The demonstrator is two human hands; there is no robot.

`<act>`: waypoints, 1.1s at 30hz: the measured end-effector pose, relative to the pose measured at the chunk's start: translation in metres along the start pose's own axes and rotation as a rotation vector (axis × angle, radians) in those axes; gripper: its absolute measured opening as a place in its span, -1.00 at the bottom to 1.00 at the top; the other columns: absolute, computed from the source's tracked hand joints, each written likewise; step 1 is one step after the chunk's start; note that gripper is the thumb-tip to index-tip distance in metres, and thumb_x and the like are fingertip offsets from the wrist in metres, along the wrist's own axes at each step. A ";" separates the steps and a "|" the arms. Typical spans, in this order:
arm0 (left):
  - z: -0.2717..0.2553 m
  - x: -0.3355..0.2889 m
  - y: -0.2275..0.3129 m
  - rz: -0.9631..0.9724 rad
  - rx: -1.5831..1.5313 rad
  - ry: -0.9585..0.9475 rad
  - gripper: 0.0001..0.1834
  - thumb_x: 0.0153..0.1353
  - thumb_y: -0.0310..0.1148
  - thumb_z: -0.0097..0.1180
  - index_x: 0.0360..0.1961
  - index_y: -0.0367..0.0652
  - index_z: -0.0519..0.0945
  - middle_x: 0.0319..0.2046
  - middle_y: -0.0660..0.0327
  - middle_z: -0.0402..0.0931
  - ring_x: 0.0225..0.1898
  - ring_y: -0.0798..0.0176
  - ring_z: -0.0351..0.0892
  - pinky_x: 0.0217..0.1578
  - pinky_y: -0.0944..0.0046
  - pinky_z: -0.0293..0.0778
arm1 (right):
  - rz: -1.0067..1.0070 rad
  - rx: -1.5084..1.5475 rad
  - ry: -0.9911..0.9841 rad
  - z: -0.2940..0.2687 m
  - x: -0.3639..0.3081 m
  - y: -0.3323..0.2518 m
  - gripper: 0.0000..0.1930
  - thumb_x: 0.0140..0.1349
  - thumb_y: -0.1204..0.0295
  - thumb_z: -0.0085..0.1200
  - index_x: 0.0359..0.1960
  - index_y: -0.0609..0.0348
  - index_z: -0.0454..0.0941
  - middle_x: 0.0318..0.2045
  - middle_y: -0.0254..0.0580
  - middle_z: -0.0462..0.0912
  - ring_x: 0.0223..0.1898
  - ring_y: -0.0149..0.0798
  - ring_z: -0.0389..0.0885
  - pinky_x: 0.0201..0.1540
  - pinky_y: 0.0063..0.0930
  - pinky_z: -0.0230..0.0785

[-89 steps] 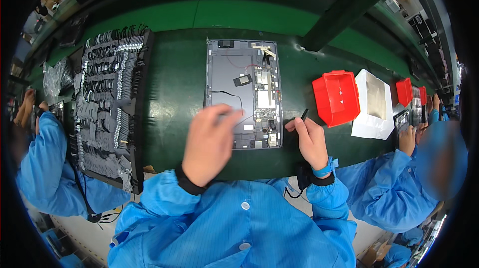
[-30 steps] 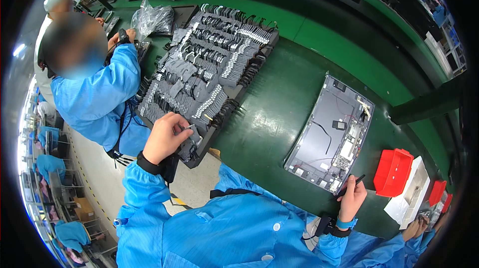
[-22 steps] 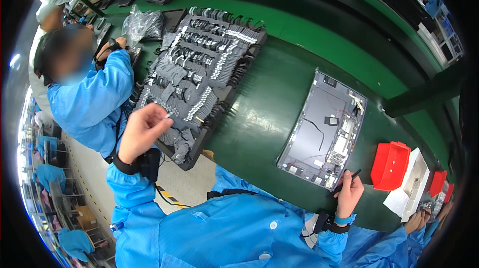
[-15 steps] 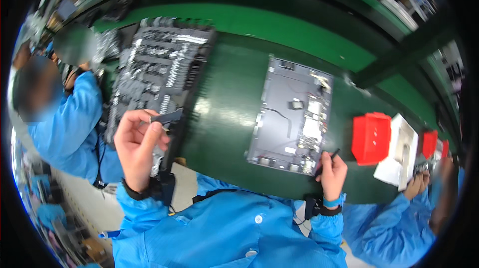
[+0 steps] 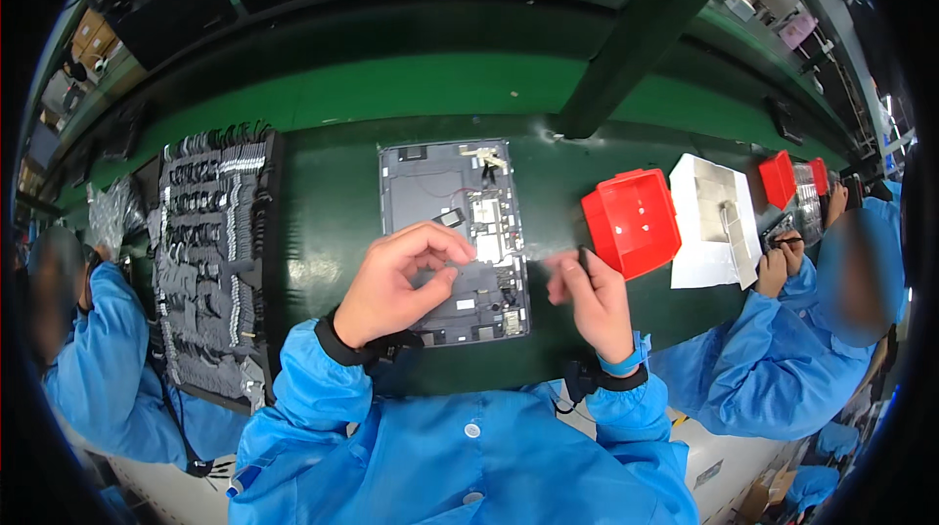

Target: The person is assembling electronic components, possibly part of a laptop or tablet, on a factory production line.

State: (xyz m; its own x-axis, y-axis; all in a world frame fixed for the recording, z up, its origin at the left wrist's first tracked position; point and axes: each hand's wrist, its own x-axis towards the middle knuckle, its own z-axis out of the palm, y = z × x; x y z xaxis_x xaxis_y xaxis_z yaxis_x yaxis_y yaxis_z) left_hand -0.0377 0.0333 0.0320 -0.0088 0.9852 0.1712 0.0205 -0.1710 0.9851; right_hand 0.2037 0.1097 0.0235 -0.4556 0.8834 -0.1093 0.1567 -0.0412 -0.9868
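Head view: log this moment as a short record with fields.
Surface: green bench
Centre: opened grey device panel, flat
Left hand: over the panel, fingers pinched on a small dark part
Right hand: beside the panel's right edge, gripping a thin dark tool
Left of panel: black tray of parts
Right of panel: red bin

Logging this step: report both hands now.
Left hand: fingers pinched over the open device; contents cannot be told.
Right hand: gripping a thin dark tool.
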 end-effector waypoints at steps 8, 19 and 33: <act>-0.003 0.038 0.016 -0.086 0.188 -0.299 -0.53 0.03 -0.71 0.08 0.02 -0.26 0.45 -0.02 0.15 0.37 -0.23 0.36 0.54 -0.25 0.39 0.52 | -0.348 -0.410 -0.263 0.016 0.026 -0.014 -0.85 0.10 0.42 0.22 -0.37 0.25 0.62 -0.48 -0.26 0.53 -0.50 -0.40 0.44 -0.44 -0.56 0.28; -0.010 0.051 -0.028 -0.337 -0.096 0.046 -0.64 0.19 -0.55 0.15 0.02 -0.30 0.45 -0.27 0.24 0.52 -0.33 0.49 0.52 -0.35 0.44 0.50 | -0.111 -0.263 0.072 0.028 0.062 -0.008 -0.85 0.15 0.45 0.18 -0.38 0.33 0.60 -0.49 -0.26 0.57 -0.55 -0.49 0.42 -0.48 -0.54 0.26; -0.025 0.118 -0.050 -0.148 0.426 -0.036 -0.71 0.11 -0.49 0.19 -0.11 -0.27 0.50 -0.54 0.12 0.56 -0.50 0.28 0.57 -0.43 0.30 0.46 | 0.086 -0.212 0.102 0.015 0.083 0.006 -0.73 0.31 0.34 -0.10 -0.35 0.33 0.54 -0.45 -0.21 0.59 -0.41 -0.42 0.47 -0.32 -0.53 0.33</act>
State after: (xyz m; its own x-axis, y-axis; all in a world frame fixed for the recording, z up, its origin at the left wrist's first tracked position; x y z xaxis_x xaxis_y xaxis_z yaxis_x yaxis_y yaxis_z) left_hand -0.0646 0.1579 0.0032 -0.0079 0.9998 0.0208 0.4318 -0.0153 0.9019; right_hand 0.1539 0.1762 0.0064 -0.3431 0.9241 -0.1684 0.3767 -0.0288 -0.9259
